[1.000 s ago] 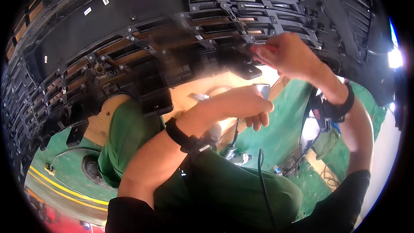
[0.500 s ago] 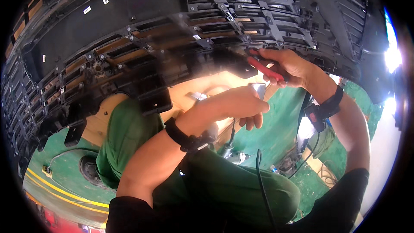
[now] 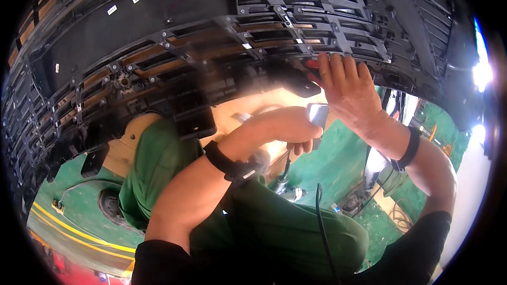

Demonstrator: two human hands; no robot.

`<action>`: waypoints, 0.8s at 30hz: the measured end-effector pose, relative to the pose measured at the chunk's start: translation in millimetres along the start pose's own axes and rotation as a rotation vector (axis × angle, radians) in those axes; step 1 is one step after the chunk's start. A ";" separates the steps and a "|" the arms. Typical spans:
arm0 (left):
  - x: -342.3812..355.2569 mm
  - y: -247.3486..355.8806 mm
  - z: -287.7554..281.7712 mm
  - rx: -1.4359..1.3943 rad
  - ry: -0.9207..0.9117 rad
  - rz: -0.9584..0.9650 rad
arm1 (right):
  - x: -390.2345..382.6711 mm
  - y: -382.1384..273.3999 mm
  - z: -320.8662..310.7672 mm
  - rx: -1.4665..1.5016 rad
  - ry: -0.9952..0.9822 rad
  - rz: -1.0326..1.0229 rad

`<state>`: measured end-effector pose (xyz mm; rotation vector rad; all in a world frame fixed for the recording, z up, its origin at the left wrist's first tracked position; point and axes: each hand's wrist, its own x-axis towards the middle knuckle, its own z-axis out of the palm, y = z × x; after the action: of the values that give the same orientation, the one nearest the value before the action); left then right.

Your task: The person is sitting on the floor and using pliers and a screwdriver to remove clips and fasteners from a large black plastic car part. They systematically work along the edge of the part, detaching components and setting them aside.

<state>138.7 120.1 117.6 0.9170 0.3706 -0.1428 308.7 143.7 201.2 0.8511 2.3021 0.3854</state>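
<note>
A large black plastic car bumper (image 3: 158, 66) with a lattice of ribs and clips arches across the upper view. At its lower edge my right hand (image 3: 351, 92) reaches up, back of the hand showing and fingers fairly straight. Red-handled pliers (image 3: 313, 79) stick out beside the index finger; the hand hides most of them, and the thumb is out of sight. Below and to the left, my left hand (image 3: 290, 125) is closed on a flat, shiny silver rectangular piece (image 3: 318, 113) that stands up past the thumb. A bright glow falls around this spot.
My green-trousered legs (image 3: 296, 227) are bent beneath the bumper. A corded power tool (image 3: 285, 187) lies on the green floor, and a black cable (image 3: 321, 227) hangs across my knee. Cardboard (image 3: 248, 106) shows behind the bumper. At the right lies a coiled hose (image 3: 401, 216).
My right hand has turned from a side grip on the red-handled pliers to back-up, fingers reaching over the bumper's edge. The left hand has shifted slightly left, showing more of the silver piece.
</note>
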 end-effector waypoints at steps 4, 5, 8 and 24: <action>10.6 -8.1 3.8 0.074 -0.029 -0.022 | 12.5 27.2 -2.9 0.707 -0.434 0.201; 12.8 -9.5 5.1 0.076 -0.025 -0.043 | 24.5 37.2 -7.7 0.829 -0.538 0.248; 13.9 -7.6 6.1 0.137 -0.043 -0.095 | 39.5 55.3 -12.1 1.203 -0.720 0.459; -15.4 24.2 4.1 -0.125 -0.050 0.081 | 41.9 99.9 41.5 2.239 -1.179 0.562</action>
<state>132.2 130.9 143.7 0.8024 0.2923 -0.0673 359.2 248.1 197.1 1.7137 0.4290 -2.1688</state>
